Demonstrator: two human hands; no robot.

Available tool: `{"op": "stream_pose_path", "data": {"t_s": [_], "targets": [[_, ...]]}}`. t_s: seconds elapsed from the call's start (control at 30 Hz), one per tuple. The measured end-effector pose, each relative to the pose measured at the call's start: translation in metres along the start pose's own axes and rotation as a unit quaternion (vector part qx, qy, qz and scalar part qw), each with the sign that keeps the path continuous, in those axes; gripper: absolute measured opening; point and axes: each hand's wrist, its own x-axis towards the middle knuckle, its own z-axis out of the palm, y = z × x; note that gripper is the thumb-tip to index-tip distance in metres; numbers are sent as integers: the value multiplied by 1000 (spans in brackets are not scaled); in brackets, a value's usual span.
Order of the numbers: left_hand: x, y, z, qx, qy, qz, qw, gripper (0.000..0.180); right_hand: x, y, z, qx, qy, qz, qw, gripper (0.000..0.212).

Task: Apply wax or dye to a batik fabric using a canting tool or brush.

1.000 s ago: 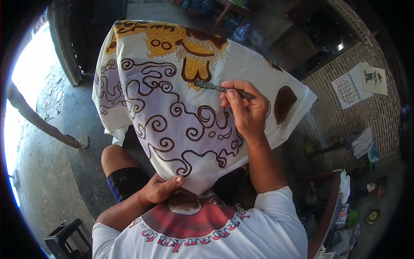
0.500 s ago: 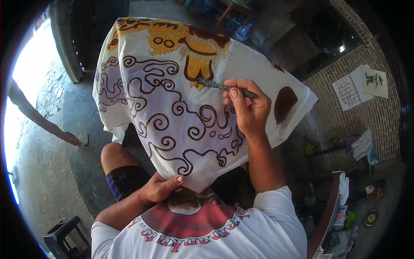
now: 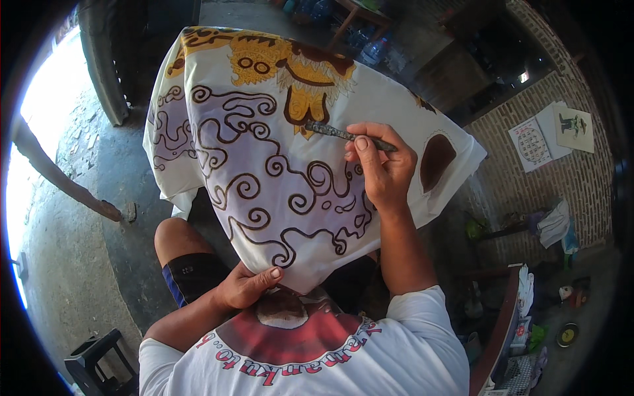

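Note:
A large white cloth (image 3: pixel 383 99) is draped in front of me, with dark brown swirls on a pale lilac field and a yellow and brown figure (image 3: pixel 307 79) near its far edge. My right hand (image 3: pixel 385 165) is closed round a paintbrush (image 3: pixel 333 131) with a dark, stained handle. Its tip reaches the brown patch at the foot of the yellow figure; whether it touches the cloth I cannot tell. At the near edge, my left hand (image 3: pixel 247 288) grips the cloth, thumb on top and the other fingers hidden beneath. A dark brown oval (image 3: pixel 437 162) lies at the cloth's right side.
A dark plastic stool (image 3: pixel 99 360) stands at the lower left. A wooden pole (image 3: pixel 66 175) slants across the floor further up. Papers with drawings (image 3: pixel 551 135) rest on the brick surface at right. Lower right, a wooden-edged rack (image 3: pixel 505 330) holds small items; bottles (image 3: pixel 373 49) stand at the back.
The brush and my right hand have shifted very slightly to the right. My left hand keeps its grip on the near edge of the cloth.

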Motion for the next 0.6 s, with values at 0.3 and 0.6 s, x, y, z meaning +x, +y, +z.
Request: {"op": "stream_pose_path", "data": {"t_s": [0.3, 0.6], "targets": [[-2, 0, -7, 12, 10, -59, 998, 53, -1, 7, 2, -27, -16, -20, 999, 13], [0, -1, -3, 23, 7, -25, 999, 43, -4, 0, -6, -17, 25, -18, 999, 13]]}}
